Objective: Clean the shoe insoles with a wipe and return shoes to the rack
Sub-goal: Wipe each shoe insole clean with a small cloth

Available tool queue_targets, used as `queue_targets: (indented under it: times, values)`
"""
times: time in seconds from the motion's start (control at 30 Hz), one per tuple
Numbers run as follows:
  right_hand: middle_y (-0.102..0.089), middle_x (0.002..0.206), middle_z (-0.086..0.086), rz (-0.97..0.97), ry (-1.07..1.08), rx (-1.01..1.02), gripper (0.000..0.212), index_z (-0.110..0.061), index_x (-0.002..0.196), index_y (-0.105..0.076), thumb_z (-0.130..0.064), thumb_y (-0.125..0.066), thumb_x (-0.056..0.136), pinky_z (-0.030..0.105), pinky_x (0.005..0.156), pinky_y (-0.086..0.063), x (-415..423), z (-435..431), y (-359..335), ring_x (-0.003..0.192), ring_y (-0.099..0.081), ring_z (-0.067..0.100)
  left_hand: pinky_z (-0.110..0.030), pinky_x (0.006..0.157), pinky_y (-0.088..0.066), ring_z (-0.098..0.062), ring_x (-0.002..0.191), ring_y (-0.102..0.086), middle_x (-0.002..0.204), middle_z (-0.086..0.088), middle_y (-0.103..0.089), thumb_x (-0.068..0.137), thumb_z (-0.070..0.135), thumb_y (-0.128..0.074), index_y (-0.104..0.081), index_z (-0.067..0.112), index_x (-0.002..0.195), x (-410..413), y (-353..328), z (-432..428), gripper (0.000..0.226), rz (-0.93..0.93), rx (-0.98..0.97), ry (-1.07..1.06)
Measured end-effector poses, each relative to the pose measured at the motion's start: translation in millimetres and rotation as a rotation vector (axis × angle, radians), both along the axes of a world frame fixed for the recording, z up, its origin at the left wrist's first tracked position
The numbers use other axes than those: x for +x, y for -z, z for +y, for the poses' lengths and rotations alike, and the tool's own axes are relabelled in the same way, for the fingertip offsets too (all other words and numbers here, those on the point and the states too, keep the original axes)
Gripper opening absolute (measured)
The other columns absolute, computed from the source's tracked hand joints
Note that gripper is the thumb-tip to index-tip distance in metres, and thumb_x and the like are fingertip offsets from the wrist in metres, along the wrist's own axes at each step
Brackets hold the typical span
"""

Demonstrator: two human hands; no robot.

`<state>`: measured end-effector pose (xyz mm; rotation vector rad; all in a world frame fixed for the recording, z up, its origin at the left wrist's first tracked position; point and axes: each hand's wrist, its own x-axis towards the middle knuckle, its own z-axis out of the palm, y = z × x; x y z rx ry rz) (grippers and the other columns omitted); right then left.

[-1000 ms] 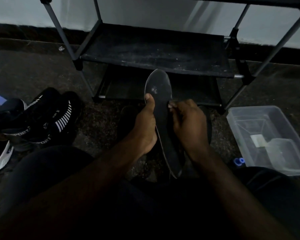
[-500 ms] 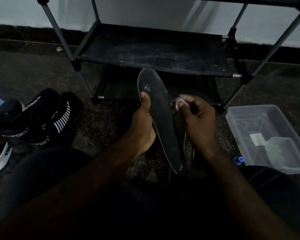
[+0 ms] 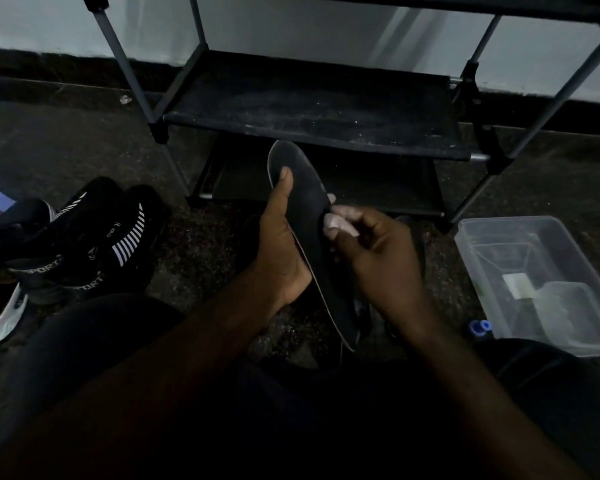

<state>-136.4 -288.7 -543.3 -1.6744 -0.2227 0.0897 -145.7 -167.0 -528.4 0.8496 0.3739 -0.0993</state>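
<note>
The only writing we can read is "SPORT", its first letter dim, in pale capitals low on the side of each of the two black shoes [image 3: 94, 244] that stand on the floor [image 3: 49, 147] at the left. A few small characters above the white stripes on the nearer shoe are too small for us to make out. We find no label on the insole or on the box.

The left hand [image 3: 281, 251] grips the dark insole [image 3: 309, 206] from its left edge, with the thumb laid flat on the upper face near the toe and the fingers curled behind. The insole stands tilted in front of the rack [image 3: 309, 112], toe end up towards the lower shelves and heel end down between the forearms. The right hand [image 3: 374, 254] pinches a small pale wipe [image 3: 340, 225] between thumb and fingertips, pressed against the insole's right edge about halfway along.

A clear plastic box [image 3: 499, 221] sits on the floor at the right, with a blue cap [image 3: 478, 327] just beside its near corner
</note>
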Motion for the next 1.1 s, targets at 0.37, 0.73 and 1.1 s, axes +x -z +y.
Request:
queue_targets:
  times: [0.37,0.73,1.1]
  values:
    - [-0.062,0.098,-0.002,-0.438,0.177,-0.411,0.014,-0.014,0.102,-0.075,-0.011,-0.068,0.09,0.021,0.083,-0.053,-4.0,0.3,2.6,0.094,-0.062,0.006,-0.033,0.093,-0.048,-0.017,0.081,-0.065,0.086,-0.008,-0.065,0.087,0.071,-0.035,-0.058,0.0,0.109,-4.0,2.3,-6.2,0.078,-0.053,-0.052,0.133]
    - [-0.06,0.098,0.005,-0.473,0.185,-0.694,0.015,-0.014,0.098,-0.071,-0.024,-0.059,0.095,0.04,0.063,-0.054,5.1,-5.3,-2.4,0.075,-0.064,0.025,-0.038,0.097,-0.048,-0.022,0.102,-0.065,0.104,-0.011,-0.068,0.088,0.075,-0.025,-0.048,-0.001,0.137,-2.9,5.4,-3.7,0.093,-0.035,-0.046,0.102]
    - [-0.065,0.097,0.003,-0.473,0.179,-0.558,0.011,-0.014,0.096,-0.072,-0.02,-0.064,0.092,0.04,0.071,-0.055,6.1,-5.6,2.4,0.083,-0.065,0.018,-0.039,0.108,-0.04,-0.025,0.108,-0.057,0.111,-0.014,-0.061,0.089,0.073,-0.025,-0.046,-0.003,0.138,-3.9,1.8,-8.1,0.093,-0.056,-0.034,0.083]
